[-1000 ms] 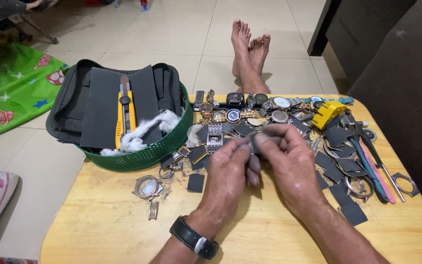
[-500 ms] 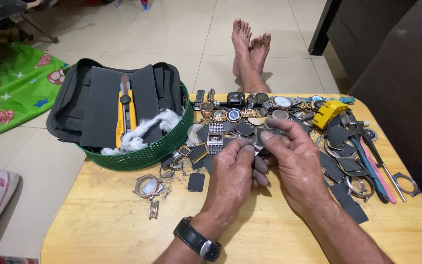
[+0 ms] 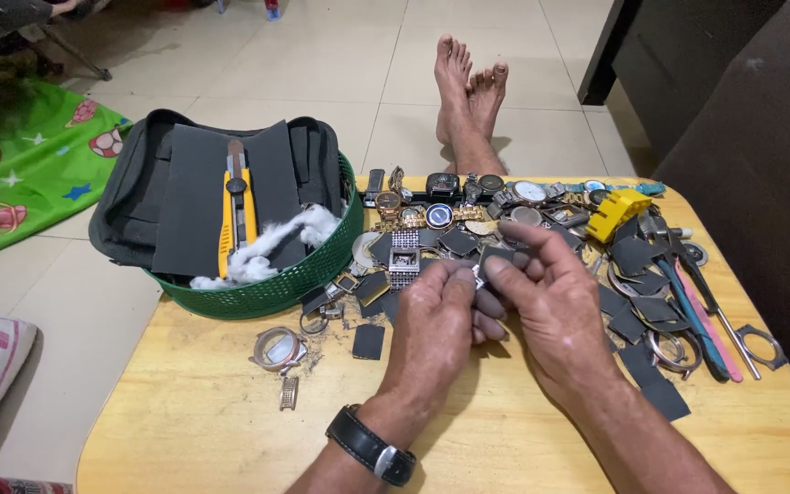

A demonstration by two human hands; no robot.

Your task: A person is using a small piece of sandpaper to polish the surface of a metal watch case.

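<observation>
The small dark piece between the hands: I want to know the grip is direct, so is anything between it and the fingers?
Nothing visible. Left hand and right hand pinch the small dark piece directly with bare fingertips, above the table; the hands hide most of it.

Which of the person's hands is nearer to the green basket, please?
Left. The left hand is just right of the green basket; the right hand lies farther right, beyond it.

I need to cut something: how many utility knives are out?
1: a yellow utility knife lies on the dark sandpaper sheets in the green basket. Another could be hidden under the sheets.
</observation>
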